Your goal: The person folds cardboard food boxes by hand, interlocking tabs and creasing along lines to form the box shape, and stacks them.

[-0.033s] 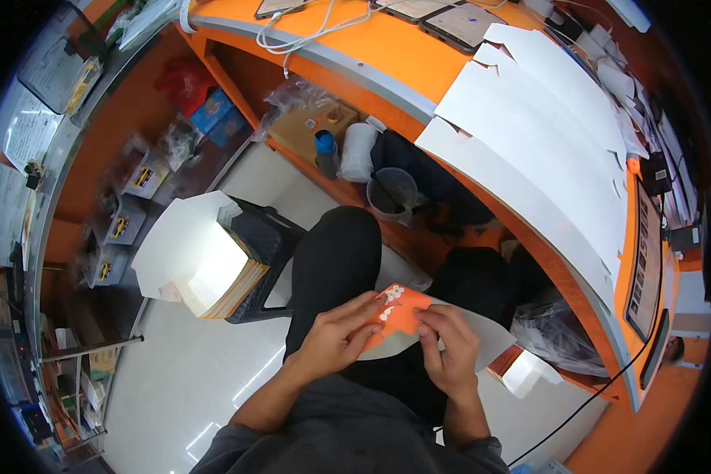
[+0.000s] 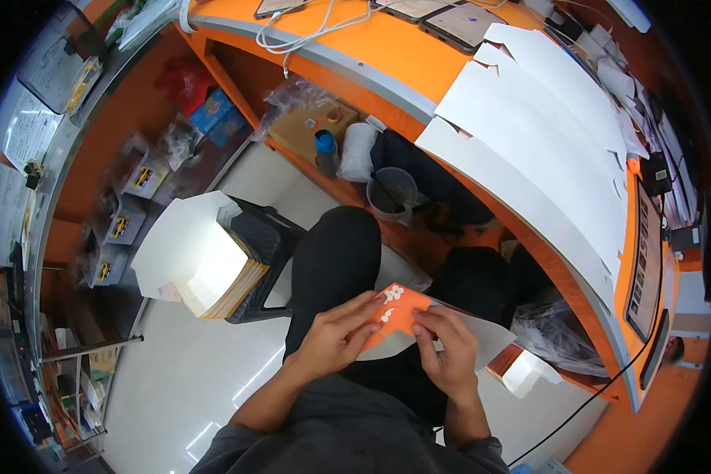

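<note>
An orange sheet [image 2: 405, 310] with small round white stickers or dots near its left side is held over my lap. My left hand [image 2: 332, 336] pinches its left edge between thumb and fingers. At its right edge, my right hand [image 2: 448, 347] has thumb and forefinger pressed together; whether they grip the sheet itself or a small piece on it is hard to make out. Beneath the orange sheet lies a larger pale card [image 2: 490, 338], which reaches out past my right hand and is partly covered by both hands.
White cut cards [image 2: 537, 118] overhang the orange desk's [image 2: 387, 47] front edge on the right. A stack of white folded cards [image 2: 193, 257] rests on a black stool [image 2: 276, 237] to my left. Another white folded piece [image 2: 525, 371] lies low at the right. A cable [image 2: 584, 395] hangs nearby.
</note>
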Demonstrator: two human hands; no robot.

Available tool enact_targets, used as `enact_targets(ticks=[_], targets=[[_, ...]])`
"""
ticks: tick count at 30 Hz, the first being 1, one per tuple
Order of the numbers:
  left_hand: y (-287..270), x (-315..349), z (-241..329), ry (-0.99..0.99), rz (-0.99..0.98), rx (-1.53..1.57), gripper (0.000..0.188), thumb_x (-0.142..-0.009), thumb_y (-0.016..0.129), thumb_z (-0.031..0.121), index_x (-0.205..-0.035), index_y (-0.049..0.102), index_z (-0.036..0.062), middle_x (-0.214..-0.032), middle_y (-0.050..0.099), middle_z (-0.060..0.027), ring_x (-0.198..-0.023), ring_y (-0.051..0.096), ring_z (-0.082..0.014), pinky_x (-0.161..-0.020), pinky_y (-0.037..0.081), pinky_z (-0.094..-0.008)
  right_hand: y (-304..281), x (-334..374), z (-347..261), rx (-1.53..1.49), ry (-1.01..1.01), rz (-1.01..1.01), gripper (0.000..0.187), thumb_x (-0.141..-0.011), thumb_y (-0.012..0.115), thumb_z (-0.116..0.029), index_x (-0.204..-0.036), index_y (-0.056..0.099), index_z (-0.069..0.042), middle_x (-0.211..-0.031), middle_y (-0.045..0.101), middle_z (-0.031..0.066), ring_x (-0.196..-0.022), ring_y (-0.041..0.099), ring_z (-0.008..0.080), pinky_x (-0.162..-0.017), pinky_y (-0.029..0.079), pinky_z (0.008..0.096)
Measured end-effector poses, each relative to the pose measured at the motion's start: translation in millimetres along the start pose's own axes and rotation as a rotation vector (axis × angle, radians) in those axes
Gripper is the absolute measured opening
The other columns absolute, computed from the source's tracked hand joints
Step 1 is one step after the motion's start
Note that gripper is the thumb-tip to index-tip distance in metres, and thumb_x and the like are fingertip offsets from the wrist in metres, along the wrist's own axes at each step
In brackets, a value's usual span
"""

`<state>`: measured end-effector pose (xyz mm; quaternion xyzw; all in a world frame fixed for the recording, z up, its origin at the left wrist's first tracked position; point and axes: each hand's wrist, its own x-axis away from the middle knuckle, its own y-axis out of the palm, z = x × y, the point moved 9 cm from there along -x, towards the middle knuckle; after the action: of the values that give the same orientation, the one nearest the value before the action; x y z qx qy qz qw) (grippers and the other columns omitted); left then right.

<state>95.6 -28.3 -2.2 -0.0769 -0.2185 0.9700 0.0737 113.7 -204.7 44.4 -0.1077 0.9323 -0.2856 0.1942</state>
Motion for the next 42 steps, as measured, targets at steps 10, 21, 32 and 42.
enact_targets(ticks=[10, 21, 32, 42], targets=[[-6.1, -7.1, 24.5, 0.069, 0.043, -0.034, 0.039, -0.088, 0.073, 0.005, -0.126, 0.066, -0.0031, -0.126, 0.067, -0.0209, -0.104, 0.072, -0.0340, -0.084, 0.061, -0.0358, 4.2, 24.5, 29.6, -0.168, 0.261, 0.045, 0.009, -0.088, 0.073, 0.003, -0.097, 0.071, 0.005, -0.092, 0.075, 0.0123, -0.081, 0.070, 0.0132, -0.078, 0.055, 0.0246], [-2.2, 4.1, 35.9, 0.099, 0.157, -0.120, 0.039, -0.087, 0.073, 0.004, -0.125, 0.066, -0.0036, -0.127, 0.066, -0.0211, -0.104, 0.072, -0.0335, -0.084, 0.060, -0.0356, 24.0, 33.5, -18.7, 0.140, -0.110, 0.122, 0.013, -0.090, 0.075, -0.003, -0.099, 0.069, 0.003, -0.094, 0.069, 0.0115, -0.079, 0.067, 0.0177, -0.070, 0.054, 0.0289], [-11.8, 2.0, 29.0, -0.041, 0.175, 0.133, 0.063, -0.082, 0.083, 0.018, -0.137, 0.058, 0.0006, -0.133, 0.062, -0.0232, -0.122, 0.063, -0.0379, -0.103, 0.051, -0.0406, 53.5, 51.6, 16.4, -0.769, 0.157, 0.167, 0.049, -0.109, 0.043, -0.038, -0.129, 0.059, 0.004, -0.130, 0.059, 0.0191, -0.116, 0.058, 0.0257, -0.100, 0.046, 0.0404], [-84.6, 67.5, -52.9, -0.385, 0.708, 0.671, 0.040, -0.100, 0.065, 0.015, -0.136, 0.057, -0.0029, -0.124, 0.068, -0.0099, -0.111, 0.064, -0.0146, -0.096, 0.051, -0.0283, 27.8, 42.9, -24.3, 0.142, -0.212, 0.233, 0.045, -0.100, 0.056, -0.023, -0.134, 0.054, 0.007, -0.130, 0.056, 0.0234, -0.119, 0.055, 0.0346, -0.100, 0.045, 0.0473]])
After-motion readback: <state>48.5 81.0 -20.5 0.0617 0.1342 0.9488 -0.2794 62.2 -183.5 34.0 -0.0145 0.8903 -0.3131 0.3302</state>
